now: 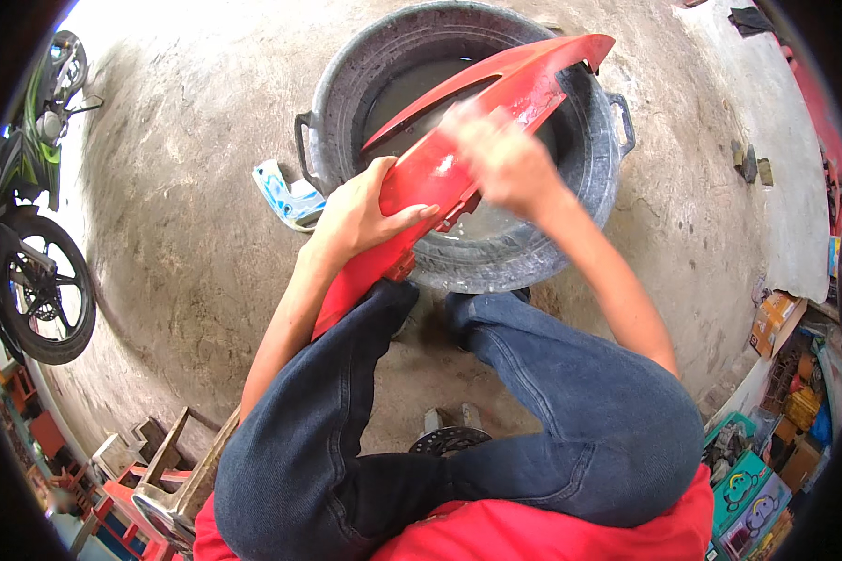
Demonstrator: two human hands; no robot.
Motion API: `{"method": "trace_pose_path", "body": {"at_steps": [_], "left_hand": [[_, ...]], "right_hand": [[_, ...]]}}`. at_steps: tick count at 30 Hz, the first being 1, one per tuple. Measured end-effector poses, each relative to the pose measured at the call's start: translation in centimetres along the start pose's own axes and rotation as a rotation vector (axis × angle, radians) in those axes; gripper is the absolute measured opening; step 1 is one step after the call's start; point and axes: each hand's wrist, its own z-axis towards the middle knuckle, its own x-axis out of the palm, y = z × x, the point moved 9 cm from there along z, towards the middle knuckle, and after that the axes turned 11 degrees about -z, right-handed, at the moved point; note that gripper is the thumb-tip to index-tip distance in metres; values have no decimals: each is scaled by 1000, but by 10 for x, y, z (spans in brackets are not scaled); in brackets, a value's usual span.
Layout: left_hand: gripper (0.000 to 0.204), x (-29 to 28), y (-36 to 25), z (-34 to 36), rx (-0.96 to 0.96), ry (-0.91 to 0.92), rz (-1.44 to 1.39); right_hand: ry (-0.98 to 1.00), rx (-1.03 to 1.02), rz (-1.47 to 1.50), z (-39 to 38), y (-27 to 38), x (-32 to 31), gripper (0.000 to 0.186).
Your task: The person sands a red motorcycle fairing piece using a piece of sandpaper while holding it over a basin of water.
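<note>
A long red plastic panel, shaped like a motorcycle body part and wet in places, slants from my left thigh up over a black round tub. My left hand grips the panel's lower half, thumb across its face and fingers at the far edge. Against the panel's upper middle is my right hand, its fingers smeared by motion. Whether anything is in that hand does not show. Cloudy water lies in the tub below the panel.
Beside the tub's left handle lies a white-and-blue plastic piece. A green-and-black motorcycle stands at the left. Wooden and red furniture is at the lower left. Boxes and mixed items line the lower right.
</note>
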Motion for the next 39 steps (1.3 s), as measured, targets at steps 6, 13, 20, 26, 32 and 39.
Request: {"method": "trace_pose_path", "body": {"at_steps": [6, 13, 20, 26, 32, 39], "left_hand": [[90, -3, 6, -3, -40, 2, 24], [88, 1, -2, 1, -15, 0, 21], [88, 0, 1, -1, -12, -5, 19], [89, -1, 3, 1, -50, 15, 5], [89, 2, -2, 4, -40, 13, 6], [88, 0, -1, 1, -11, 3, -6]], "right_hand": [[-73, 86, -6, -16, -12, 6, 44], [-96, 545, 18, -56, -83, 6, 43], [-37, 223, -57, -56, -37, -6, 44], [-20, 104, 18, -59, 6, -1, 50], [-64, 677, -16, -77, -119, 12, 41], [-41, 252, -14, -60, -18, 3, 47]]}}
